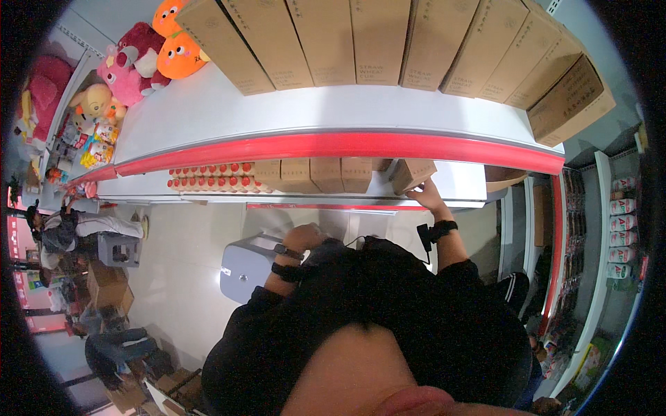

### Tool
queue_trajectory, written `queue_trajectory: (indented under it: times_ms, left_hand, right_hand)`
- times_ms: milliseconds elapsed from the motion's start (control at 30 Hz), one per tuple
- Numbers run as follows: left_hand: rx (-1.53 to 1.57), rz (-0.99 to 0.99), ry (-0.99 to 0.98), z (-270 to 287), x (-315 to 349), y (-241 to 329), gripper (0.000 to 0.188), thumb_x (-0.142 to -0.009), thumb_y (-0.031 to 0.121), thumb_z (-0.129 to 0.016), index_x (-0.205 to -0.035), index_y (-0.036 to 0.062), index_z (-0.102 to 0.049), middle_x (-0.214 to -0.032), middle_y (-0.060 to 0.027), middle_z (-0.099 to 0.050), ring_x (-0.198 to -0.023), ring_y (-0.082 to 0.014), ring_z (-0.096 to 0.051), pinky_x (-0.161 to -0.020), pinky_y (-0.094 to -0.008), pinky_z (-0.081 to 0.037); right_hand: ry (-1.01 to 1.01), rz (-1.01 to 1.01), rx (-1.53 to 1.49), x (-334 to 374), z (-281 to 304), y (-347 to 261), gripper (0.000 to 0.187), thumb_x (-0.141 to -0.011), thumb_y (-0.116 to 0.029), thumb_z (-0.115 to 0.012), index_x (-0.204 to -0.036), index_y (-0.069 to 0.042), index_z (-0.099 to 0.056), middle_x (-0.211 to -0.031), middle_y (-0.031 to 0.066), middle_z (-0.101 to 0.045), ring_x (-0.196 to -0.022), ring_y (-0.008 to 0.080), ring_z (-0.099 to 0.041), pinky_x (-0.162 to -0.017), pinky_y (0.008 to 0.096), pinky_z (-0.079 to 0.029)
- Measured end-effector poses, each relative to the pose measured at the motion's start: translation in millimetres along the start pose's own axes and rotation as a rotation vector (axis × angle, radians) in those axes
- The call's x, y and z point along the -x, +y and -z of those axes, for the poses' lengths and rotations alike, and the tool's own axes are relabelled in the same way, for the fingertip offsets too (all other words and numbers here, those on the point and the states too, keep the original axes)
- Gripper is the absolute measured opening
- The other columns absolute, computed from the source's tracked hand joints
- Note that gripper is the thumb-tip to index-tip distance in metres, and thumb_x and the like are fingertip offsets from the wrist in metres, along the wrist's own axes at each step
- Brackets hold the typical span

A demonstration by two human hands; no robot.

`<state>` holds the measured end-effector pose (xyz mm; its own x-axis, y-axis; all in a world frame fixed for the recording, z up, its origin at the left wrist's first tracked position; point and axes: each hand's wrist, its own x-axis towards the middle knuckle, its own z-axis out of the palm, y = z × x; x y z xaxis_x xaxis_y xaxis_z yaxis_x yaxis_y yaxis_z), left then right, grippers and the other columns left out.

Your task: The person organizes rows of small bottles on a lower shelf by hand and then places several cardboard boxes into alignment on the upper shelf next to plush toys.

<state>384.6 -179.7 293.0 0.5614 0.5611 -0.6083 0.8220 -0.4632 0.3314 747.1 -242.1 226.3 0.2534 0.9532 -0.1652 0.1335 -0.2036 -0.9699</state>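
Note:
On the lower shelf (pixel 459 182), my right hand (pixel 427 196) grips a small brown cardboard box (pixel 415 172) that sits tilted near the shelf's front edge. The thumb and fingers rest on the box's near side. A row of similar brown boxes (pixel 326 175) stands to its left, followed by several bottles with red caps (pixel 211 178). My left hand (pixel 304 237) is lower, in front of my body and beside a grey bin-like container (pixel 246 270). Its fingers are blurred and partly hidden.
Tall brown boxes (pixel 378 45) line the upper shelf, whose red front strip (pixel 333 143) runs above my hands. Plush toys (pixel 142 59) sit at the far left. Shelving with white packages (pixel 622 222) stands at the right. Other people (pixel 66 232) work at the left.

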Motion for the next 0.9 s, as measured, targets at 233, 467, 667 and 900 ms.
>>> queue_trajectory:
  times_ms: [233,467,667,900]
  left_hand:
    - [-0.004,0.042,0.007,-11,-2,-8,0.062,-0.081,0.056,-0.043,-0.098,-0.0028,-0.056,-0.091,-0.0210,-0.063,-0.088,-0.0361,-0.060,-0.079,-0.0428,-0.047]
    - [-0.055,-0.012,0.056,-17,-1,-20,0.057,-0.083,0.053,-0.043,-0.104,0.0012,-0.053,-0.090,-0.0200,-0.063,-0.087,-0.0352,-0.060,-0.077,-0.0432,-0.047]
    - [-0.059,-0.005,0.018,-12,2,-28,0.054,-0.083,0.052,-0.043,-0.107,0.0050,-0.054,-0.089,-0.0204,-0.063,-0.088,-0.0354,-0.060,-0.076,-0.0440,-0.047]
    - [-0.070,0.017,-0.007,2,8,-30,0.054,-0.084,0.052,-0.040,-0.102,0.0039,-0.057,-0.086,-0.0214,-0.063,-0.083,-0.0366,-0.060,-0.073,-0.0449,-0.047]
  right_hand:
    - [-0.038,0.093,0.087,-4,-21,-1,0.079,-0.064,-0.003,-0.073,-0.129,-0.004,-0.027,-0.123,0.0115,-0.046,-0.116,0.0237,-0.046,-0.098,0.0361,-0.037]
    - [-0.106,0.001,0.066,1,-42,-10,0.059,-0.070,-0.003,-0.069,-0.122,-0.002,-0.039,-0.114,0.0102,-0.054,-0.108,0.0211,-0.052,-0.091,0.0347,-0.043]
    - [-0.118,0.045,0.190,-3,-45,4,0.046,-0.074,-0.001,-0.065,-0.116,-0.001,-0.045,-0.109,0.0097,-0.057,-0.103,0.0196,-0.055,-0.087,0.0332,-0.045]
    - [-0.090,0.131,0.164,-8,-63,21,0.034,-0.078,0.002,-0.060,-0.110,-0.001,-0.050,-0.106,0.0094,-0.058,-0.102,0.0198,-0.055,-0.087,0.0337,-0.045]
